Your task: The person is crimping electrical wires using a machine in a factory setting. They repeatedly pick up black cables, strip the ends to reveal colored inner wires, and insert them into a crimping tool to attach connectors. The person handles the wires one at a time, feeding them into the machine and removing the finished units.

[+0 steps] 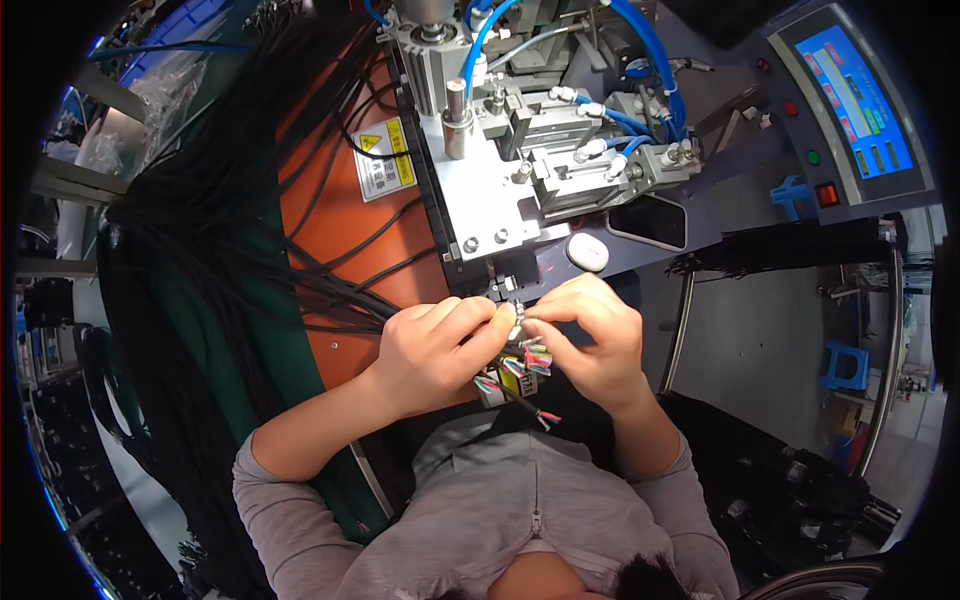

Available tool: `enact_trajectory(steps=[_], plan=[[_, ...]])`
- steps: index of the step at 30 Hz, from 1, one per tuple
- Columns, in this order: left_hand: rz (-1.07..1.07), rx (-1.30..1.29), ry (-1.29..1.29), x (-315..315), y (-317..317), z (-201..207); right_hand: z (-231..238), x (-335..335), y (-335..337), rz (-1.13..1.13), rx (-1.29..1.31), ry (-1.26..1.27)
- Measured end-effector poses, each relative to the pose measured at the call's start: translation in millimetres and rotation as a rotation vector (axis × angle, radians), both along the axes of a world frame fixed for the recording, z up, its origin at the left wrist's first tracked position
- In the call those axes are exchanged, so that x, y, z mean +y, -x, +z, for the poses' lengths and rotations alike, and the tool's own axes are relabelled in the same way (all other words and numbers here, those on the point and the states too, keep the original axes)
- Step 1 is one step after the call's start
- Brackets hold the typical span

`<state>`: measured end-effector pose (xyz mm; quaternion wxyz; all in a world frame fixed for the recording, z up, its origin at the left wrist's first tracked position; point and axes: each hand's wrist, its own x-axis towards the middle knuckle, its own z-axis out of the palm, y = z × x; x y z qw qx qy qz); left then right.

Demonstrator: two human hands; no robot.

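Just in front of the machine, my left hand (445, 345) is closed, thumb and forefinger pinched at the end of a black cable. Facing it, my right hand (595, 335) also pinches with thumb and forefinger, its fingertips nearly touching the left ones. A small pale piece (516, 328) shows between the fingertips, too small to make out. Below the hands, several black cables end in loose coloured wires (528, 362), red, green and white among them. Behind the fingertips is a small metal fixture (508, 287) at the machine's front edge.
The metal machine (490, 190) with blue air hoses (650, 40) rises ahead. A white rounded case (587, 252) and a phone (648, 221) lie to its right, before a control screen (855, 105). Black cables (200, 210) fan across the orange surface (345, 240) from the left.
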<state>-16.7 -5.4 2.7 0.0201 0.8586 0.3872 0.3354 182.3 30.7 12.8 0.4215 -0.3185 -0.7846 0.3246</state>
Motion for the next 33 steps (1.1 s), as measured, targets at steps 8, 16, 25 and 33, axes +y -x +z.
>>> enact_trajectory(steps=[8, 16, 25, 33], plan=[[0.091, 0.011, 0.068, -3.8, -7.3, -5.2, -26.5, 4.1, -0.2, -0.203, -0.088, -0.081], [0.175, 0.164, -0.048, -1.0, -11.6, -8.5, -32.9, 18.7, 9.3, -0.169, -0.116, 0.107], [0.256, 0.243, 0.05, -4.4, -14.2, -0.2, -37.2, 19.4, 15.0, -0.13, -0.14, 0.04], [0.269, 0.225, 0.079, -2.3, -15.6, -0.9, -41.2, 21.5, 17.0, -0.141, -0.083, 0.094]])
